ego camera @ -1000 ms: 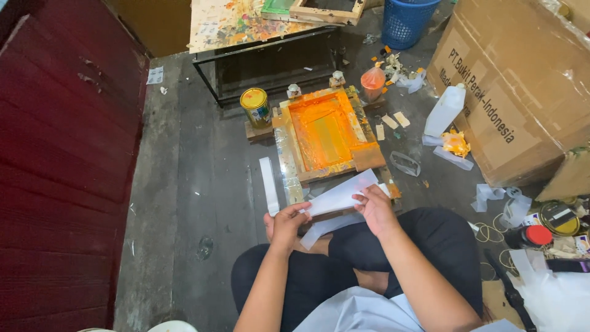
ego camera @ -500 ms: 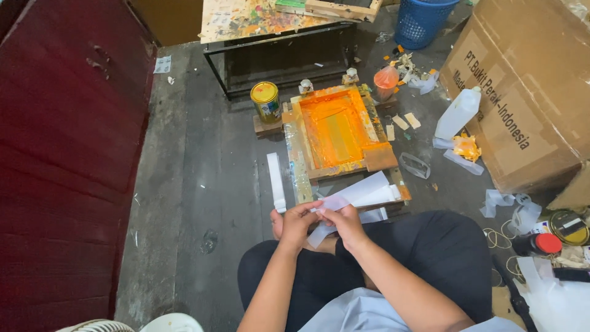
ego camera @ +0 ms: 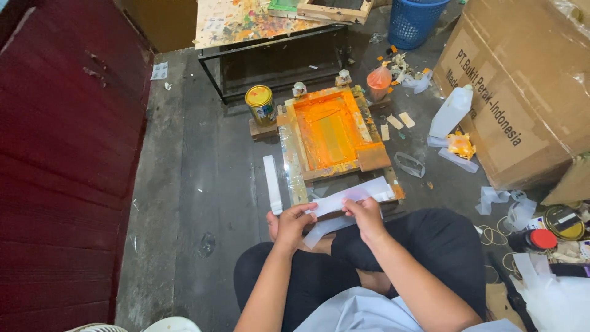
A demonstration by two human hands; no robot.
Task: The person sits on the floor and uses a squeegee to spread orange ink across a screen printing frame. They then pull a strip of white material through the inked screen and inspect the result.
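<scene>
head view: orange-inked screen frame [ego camera: 329, 132]

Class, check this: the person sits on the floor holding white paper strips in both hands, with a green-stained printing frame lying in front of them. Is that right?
Not quite. The head view shows the printing frame stained orange, not green. Both the left hand and right hand do hold the white paper strips.

A dark, worn floor [ego camera: 203, 184] is carrying everything: an orange-stained printing screen frame [ego camera: 329, 132] is lying beside a yellow paint can [ego camera: 260, 104], a white strip [ego camera: 272, 183] is resting left of the frame, and a white plastic jug [ego camera: 450, 112] is standing near a large cardboard box [ego camera: 522, 86].
</scene>
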